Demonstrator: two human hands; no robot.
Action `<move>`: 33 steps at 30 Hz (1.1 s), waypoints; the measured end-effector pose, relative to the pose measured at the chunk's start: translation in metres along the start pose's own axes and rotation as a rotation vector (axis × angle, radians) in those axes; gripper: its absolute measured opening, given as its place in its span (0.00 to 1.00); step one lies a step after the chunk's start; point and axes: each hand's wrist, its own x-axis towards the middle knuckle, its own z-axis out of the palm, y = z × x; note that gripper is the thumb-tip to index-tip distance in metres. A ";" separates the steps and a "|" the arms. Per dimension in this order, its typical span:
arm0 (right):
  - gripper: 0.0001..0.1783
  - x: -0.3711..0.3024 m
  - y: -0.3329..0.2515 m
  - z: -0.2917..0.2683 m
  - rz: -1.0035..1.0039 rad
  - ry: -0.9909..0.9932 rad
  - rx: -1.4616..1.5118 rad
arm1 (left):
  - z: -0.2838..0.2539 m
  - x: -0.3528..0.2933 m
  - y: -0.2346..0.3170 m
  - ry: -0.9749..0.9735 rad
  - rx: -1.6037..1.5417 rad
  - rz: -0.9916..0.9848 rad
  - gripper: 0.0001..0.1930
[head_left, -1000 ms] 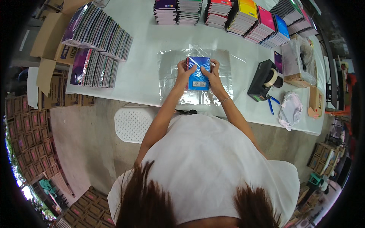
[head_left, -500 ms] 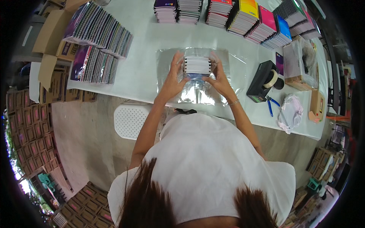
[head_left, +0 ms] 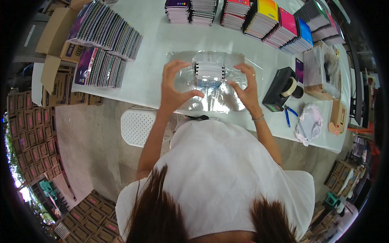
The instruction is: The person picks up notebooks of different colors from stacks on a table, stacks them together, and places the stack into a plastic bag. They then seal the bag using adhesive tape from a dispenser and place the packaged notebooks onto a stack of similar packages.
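Observation:
A small stack of spiral-bound notebooks (head_left: 209, 71) with white page edges stands on clear plastic film (head_left: 188, 106) in front of me. Something bluish shows at its near side, too small to make out. Left of the stack, my left hand (head_left: 173, 87) is held with thumb and fingers curved apart, holding nothing. On the other side, my right hand (head_left: 248, 88) is likewise spread, its thumb nearest the stack's near right corner. Neither hand appears to touch the notebooks.
Wrapped notebook packs (head_left: 101, 34) stand at the left beside an open carton (head_left: 54, 44). Colourful notebook piles (head_left: 265, 16) line the far edge. At right are a black tape dispenser (head_left: 279, 89), blue pliers (head_left: 288, 115), crumpled plastic (head_left: 309, 124) and a box (head_left: 320, 73).
Both hands have come away from the sides of the notebook stack, the left moving left and the right moving right. The stack stays in about the same place.

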 end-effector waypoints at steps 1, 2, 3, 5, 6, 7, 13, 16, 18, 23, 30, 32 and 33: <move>0.29 -0.009 0.009 0.007 0.024 -0.016 0.041 | 0.012 -0.013 -0.013 0.069 -0.008 -0.069 0.38; 0.31 -0.017 0.017 0.014 0.050 -0.034 0.084 | 0.025 -0.024 -0.025 0.095 -0.033 -0.101 0.40; 0.35 -0.023 0.021 0.019 0.069 -0.088 0.135 | 0.040 -0.033 -0.036 0.119 -0.059 -0.136 0.42; 0.36 -0.024 0.020 0.029 0.062 -0.126 0.119 | 0.055 -0.035 -0.040 0.130 -0.029 -0.138 0.43; 0.37 -0.025 0.020 0.034 0.059 -0.145 0.111 | 0.060 -0.036 -0.042 0.117 0.029 -0.105 0.41; 0.36 -0.023 0.020 0.037 0.019 -0.181 0.083 | 0.062 -0.034 -0.046 0.103 0.086 -0.070 0.39; 0.23 -0.006 0.019 0.045 0.029 -0.185 0.218 | 0.051 -0.016 -0.046 0.003 0.222 0.154 0.16; 0.18 0.002 0.022 0.046 0.005 -0.154 0.201 | 0.035 -0.002 -0.041 -0.179 0.210 0.105 0.12; 0.17 0.007 0.020 0.044 0.015 -0.165 0.209 | 0.028 0.008 -0.046 -0.263 0.214 0.126 0.12; 0.14 0.020 0.035 0.046 0.122 -0.201 0.318 | 0.023 0.027 -0.043 -0.360 0.142 0.006 0.12; 0.21 0.038 0.023 0.050 0.360 -0.193 0.664 | 0.034 0.038 -0.036 -0.146 -0.016 -0.301 0.22; 0.21 0.039 0.027 0.047 0.376 -0.266 0.675 | 0.036 0.040 -0.038 -0.166 -0.086 -0.298 0.21; 0.20 0.038 0.034 0.048 0.349 -0.288 0.656 | 0.035 0.041 -0.042 -0.241 -0.166 -0.335 0.20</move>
